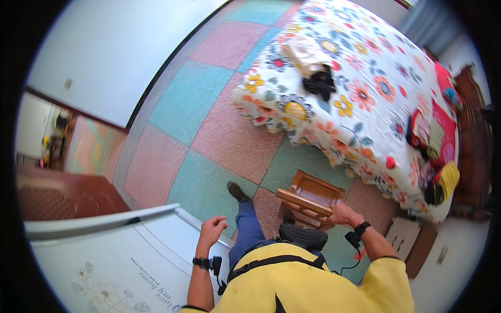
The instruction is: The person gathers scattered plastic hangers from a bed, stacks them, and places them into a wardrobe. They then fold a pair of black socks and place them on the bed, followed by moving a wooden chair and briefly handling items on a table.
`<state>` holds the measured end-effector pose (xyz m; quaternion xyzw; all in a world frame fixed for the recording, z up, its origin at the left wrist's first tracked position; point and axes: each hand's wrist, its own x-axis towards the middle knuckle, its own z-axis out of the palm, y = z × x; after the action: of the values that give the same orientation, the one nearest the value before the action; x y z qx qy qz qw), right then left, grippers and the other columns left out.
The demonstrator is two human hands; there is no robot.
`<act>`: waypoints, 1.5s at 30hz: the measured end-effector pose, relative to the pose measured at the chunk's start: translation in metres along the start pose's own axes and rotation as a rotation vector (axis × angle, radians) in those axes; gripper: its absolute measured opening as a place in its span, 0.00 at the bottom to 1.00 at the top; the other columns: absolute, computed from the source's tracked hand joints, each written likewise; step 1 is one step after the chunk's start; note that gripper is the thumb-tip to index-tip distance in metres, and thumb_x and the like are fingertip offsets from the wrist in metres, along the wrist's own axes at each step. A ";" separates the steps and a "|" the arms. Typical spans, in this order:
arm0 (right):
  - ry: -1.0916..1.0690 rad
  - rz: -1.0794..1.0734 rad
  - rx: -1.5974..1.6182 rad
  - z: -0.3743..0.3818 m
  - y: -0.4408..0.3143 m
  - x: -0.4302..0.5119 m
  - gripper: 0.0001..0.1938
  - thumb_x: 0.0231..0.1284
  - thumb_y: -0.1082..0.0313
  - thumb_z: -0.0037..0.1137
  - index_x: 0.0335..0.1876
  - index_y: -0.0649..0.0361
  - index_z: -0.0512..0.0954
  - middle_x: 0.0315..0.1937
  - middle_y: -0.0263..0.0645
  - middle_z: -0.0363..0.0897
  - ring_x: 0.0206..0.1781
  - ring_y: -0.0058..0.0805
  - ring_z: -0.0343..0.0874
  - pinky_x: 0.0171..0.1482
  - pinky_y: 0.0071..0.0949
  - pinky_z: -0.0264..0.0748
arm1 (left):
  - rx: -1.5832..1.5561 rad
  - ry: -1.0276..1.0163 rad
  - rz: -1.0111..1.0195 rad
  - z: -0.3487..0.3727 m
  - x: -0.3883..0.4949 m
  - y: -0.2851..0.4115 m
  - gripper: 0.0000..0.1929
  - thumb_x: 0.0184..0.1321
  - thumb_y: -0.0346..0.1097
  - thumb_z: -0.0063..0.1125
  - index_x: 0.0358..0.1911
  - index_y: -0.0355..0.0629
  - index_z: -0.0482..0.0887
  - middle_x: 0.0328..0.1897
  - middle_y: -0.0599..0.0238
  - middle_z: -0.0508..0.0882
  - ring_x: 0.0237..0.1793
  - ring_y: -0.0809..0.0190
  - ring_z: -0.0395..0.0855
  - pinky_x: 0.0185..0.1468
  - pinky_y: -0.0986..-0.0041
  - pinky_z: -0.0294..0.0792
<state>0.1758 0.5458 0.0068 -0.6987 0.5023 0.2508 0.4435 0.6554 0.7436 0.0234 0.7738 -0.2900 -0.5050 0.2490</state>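
My right hand (343, 216) is on the top rail of a brown wooden chair (305, 201), its fingers closed around the rail's right end. The chair stands in front of me on the tiled floor, beside the bed. My left hand (213, 231) is raised over the edge of a white cabinet with a printed flower pattern (105, 270); its fingers are curled and nothing shows in them. Both wrists wear black straps with small devices. One shoe (236, 191) shows on the floor, left of the chair.
A bed with a floral cover (352, 78) fills the upper right, with white clothing (307, 54) and black clothing (321, 84) on it. Folded clothes (435, 139) lie near the carved headboard (469, 137). A small drawer cabinet (403, 234) stands at the right. A doorway is at the left.
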 end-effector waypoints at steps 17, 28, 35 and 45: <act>0.024 -0.039 -0.176 -0.167 -0.431 0.252 0.30 0.48 0.51 0.66 0.56 0.63 0.81 0.48 0.58 0.85 0.54 0.56 0.83 0.56 0.46 0.80 | -0.026 0.246 -0.313 -0.276 0.137 -0.102 0.15 0.61 0.38 0.59 0.47 0.40 0.90 0.37 0.55 0.92 0.40 0.59 0.91 0.48 0.70 0.80; 0.323 -0.566 0.114 -0.304 -0.639 0.378 0.24 0.49 0.67 0.69 0.54 0.67 0.81 0.36 0.38 0.86 0.37 0.25 0.84 0.42 0.27 0.81 | -0.079 0.355 -0.247 -0.381 0.234 -0.058 0.17 0.59 0.40 0.61 0.48 0.39 0.90 0.37 0.55 0.92 0.41 0.57 0.90 0.49 0.68 0.79; 0.252 -0.486 0.705 -0.441 -0.774 0.462 0.09 0.57 0.68 0.62 0.35 0.65 0.77 0.21 0.35 0.76 0.20 0.21 0.74 0.21 0.27 0.71 | -0.129 0.524 -0.329 -0.458 0.305 -0.038 0.16 0.62 0.41 0.61 0.47 0.40 0.90 0.33 0.56 0.91 0.34 0.61 0.89 0.45 0.68 0.79; 0.004 -0.406 1.470 -0.573 -0.946 0.677 0.05 0.62 0.71 0.57 0.31 0.59 0.74 0.22 0.35 0.73 0.23 0.29 0.75 0.29 0.33 0.78 | -0.437 0.531 -0.555 -0.513 0.387 -0.030 0.15 0.61 0.36 0.58 0.44 0.33 0.89 0.31 0.58 0.91 0.30 0.64 0.89 0.34 0.73 0.79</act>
<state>1.2460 -0.1812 0.0914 -0.3027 0.4025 -0.2358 0.8311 1.2604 0.5414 -0.0558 0.8544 0.1165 -0.3859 0.3278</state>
